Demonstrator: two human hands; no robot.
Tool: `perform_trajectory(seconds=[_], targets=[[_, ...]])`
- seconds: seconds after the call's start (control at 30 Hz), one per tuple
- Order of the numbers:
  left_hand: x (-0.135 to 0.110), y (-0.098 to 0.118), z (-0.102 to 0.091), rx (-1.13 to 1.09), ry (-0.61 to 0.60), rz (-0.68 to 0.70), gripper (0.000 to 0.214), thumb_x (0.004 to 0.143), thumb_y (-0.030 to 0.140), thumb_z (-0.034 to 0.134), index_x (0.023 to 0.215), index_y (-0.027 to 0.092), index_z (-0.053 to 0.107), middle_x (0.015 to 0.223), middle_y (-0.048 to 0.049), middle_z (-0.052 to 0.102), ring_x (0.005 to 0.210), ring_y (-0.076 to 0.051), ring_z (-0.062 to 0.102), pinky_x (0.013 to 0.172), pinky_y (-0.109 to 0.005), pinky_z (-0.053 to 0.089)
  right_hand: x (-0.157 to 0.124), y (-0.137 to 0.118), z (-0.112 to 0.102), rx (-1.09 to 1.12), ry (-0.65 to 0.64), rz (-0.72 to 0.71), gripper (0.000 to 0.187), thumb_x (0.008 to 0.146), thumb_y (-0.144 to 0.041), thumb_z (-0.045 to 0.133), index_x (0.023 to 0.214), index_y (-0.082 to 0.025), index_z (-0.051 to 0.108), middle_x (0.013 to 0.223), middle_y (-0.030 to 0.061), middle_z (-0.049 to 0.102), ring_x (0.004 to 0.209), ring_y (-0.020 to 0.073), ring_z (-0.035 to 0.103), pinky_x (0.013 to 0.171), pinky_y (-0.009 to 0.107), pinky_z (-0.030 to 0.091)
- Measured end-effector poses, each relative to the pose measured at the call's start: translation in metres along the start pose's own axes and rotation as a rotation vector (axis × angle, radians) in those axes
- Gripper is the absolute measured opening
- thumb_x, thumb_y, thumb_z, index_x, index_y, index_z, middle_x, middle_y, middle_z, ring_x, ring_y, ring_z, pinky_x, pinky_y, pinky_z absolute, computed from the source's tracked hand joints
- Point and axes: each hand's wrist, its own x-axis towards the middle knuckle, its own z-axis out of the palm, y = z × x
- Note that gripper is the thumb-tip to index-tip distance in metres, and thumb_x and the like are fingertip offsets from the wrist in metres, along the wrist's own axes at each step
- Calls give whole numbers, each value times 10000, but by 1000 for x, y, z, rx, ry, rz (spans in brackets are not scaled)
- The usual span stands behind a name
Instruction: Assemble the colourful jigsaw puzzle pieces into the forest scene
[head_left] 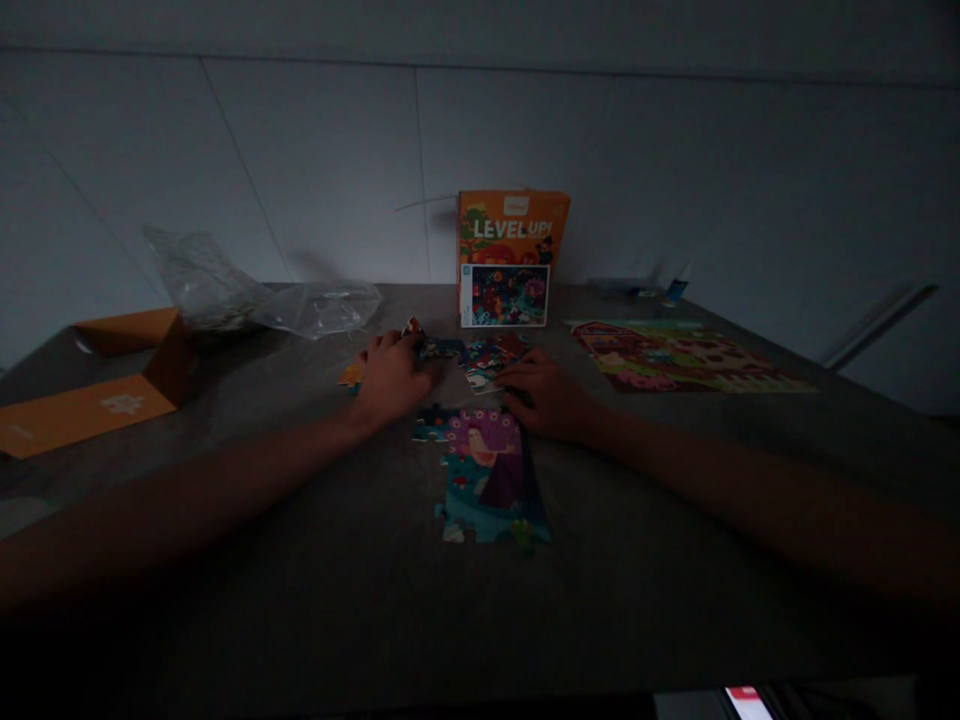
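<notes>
Puzzle pieces (486, 357) sit in a small loose cluster on the grey table (360, 580), a bit past the middle and right in front of the box. The left hand (390, 378) is on the left edge of that cluster, knuckles up and fingers curled. One piece (412, 326) pokes out at its fingertips, but it's way too dark to tell whether the hand is actually pinching it or just touching it. The right hand (549, 397) lies palm down at the right edge of the cluster, fingers loosely stretched toward the pieces and not clamped on anything. Both forearms come in from the bottom corners.

Just nearer the person, between the two hands, there's the half-built puzzle (489, 478), a patch of blue and purple with a ragged edge. It touches or nearly touches the right hand.

Behind the cluster the puzzle box (514, 250) stands upright against the wall, orange, with "LEVEL UP!" on it. To the right lies a finished puzzle (684, 360), flat and well apart from the hands. Off to the left there's a crumpled clear plastic bag (247, 292) and beside it an open orange carton (101, 390). A phone screen (746, 703) glows at the bottom edge
</notes>
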Motion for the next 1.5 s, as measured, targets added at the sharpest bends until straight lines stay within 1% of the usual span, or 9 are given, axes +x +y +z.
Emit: perform_trajectory(seconds=[0.23,0.37,0.7,0.93,1.07,1.17,1.23,1.37,1.5], targets=[[31,-31,-6,7,35,-139,390,835,309,535,1159,181,710,1283,-180,662,1243,-406,583,1013,-608,451,0,-2,-3,-9,-3,1,213,906,-174,570,991,-166,764,1072,106,779,1005,257,656,985,464,452],[39,-44,1,42,-90,-269,355,813,359,561,1064,179,735,1215,-196,694,1220,-453,584,987,-664,439,0,-2,-2,-6,14,0,212,904,-171,571,1002,-173,759,1078,97,775,1012,253,653,981,450,447],[30,-39,8,92,-71,-288,408,836,484,578,1071,215,774,1346,-227,507,1333,-495,417,1033,-675,408,0,0,0,2,9,4,212,906,-168,579,1020,-159,758,1104,113,778,998,254,672,1004,470,445],[32,-44,11,55,-58,-281,450,822,514,616,1135,213,736,1316,-223,534,1327,-504,410,1007,-698,401,0,-1,-2,13,8,1,224,904,-170,576,1034,-154,758,1101,122,775,1021,264,667,987,475,462],[33,-47,13,77,-75,-255,487,855,546,590,1113,175,771,1288,-182,571,1322,-519,393,1009,-695,385,0,0,-1,-2,1,2,215,908,-168,571,1019,-158,756,1107,115,773,1012,257,670,998,466,452],[31,-45,13,152,-63,-232,489,867,550,576,1111,184,789,1365,-215,548,1325,-507,408,1014,-686,399,0,0,-1,-7,-3,-2,212,910,-164,573,1023,-146,752,1115,120,770,1018,256,671,1006,459,445],[28,-43,13,204,-41,-155,525,893,537,551,1251,205,741,1421,-220,539,1343,-489,413,1029,-673,399,0,-1,-1,-11,-1,-4,200,909,-162,578,1005,-146,753,1098,121,773,1008,256,672,995,457,451],[25,-40,17,227,-95,115,606,963,547,474,1536,349,484,1455,-116,592,1368,-460,421,1053,-664,369,0,-3,-2,-26,3,4,187,907,-164,586,978,-158,758,1076,110,775,1004,257,668,986,449,465],[26,-42,18,206,-177,221,447,991,522,458,1370,395,658,1379,-60,661,1319,-436,488,1034,-623,394,0,-2,-2,-24,12,9,191,903,-163,596,1000,-169,760,1087,99,775,1028,261,665,986,444,470]])
